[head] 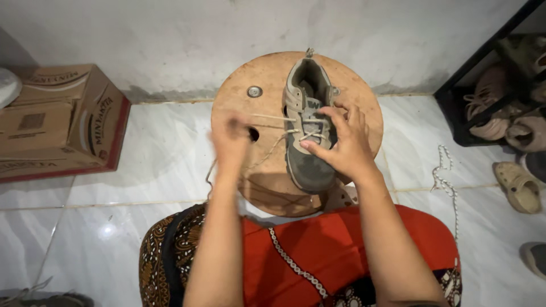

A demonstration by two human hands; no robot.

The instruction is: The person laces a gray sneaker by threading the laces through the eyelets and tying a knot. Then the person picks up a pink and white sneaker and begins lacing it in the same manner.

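**Shoe lacing on round stool**

A grey-green laced sports shoe [307, 125] is set upright on a round wooden stool top [239, 85]. It is pressed by the right hand [341, 145], fingers spread. A pale lace [267, 118] is pinched taut by the blurred left hand [230, 139].

Just one view here, from a head-mounted cam. It looked almost straight down over the person's lap at a round stool [239, 85] right in front, close enough that both forearms ran off the near edge. The wall [170, 34] was along the far side, a box [62, 119] far left, and a shoe rack [483, 74] at the right edge.
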